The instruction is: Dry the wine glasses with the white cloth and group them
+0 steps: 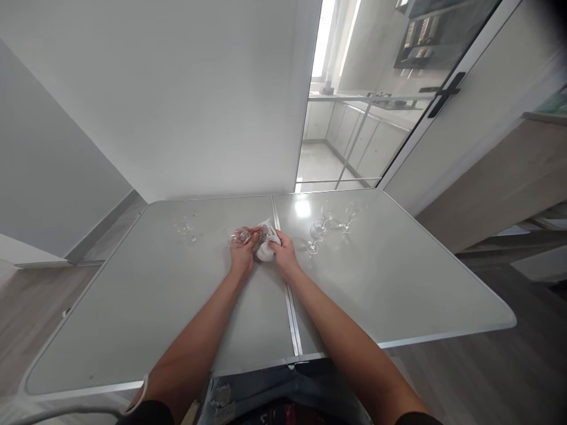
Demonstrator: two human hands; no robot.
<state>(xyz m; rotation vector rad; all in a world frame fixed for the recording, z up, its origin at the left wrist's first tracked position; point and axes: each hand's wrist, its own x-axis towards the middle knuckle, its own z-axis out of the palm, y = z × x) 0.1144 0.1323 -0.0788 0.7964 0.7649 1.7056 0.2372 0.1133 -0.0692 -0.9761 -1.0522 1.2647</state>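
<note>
Above the middle of the table, my left hand point(243, 252) is closed around a clear stemmed wine glass point(240, 236), whose bowl points to the left. My right hand point(284, 251) grips a white cloth point(266, 250) pressed against the glass's foot end, which the cloth partly hides. To the right of my hands stand several more clear stemmed glasses point(315, 231), close together. Another glass point(185, 228) is by itself on the left part of the table; its outline is faint.
The pale table point(354, 289) has a metal seam point(290, 316) down its middle and a metal rim. A white wall point(199, 106) rises behind it. At the back right is a glass door point(354, 124) with a black handle point(447, 94).
</note>
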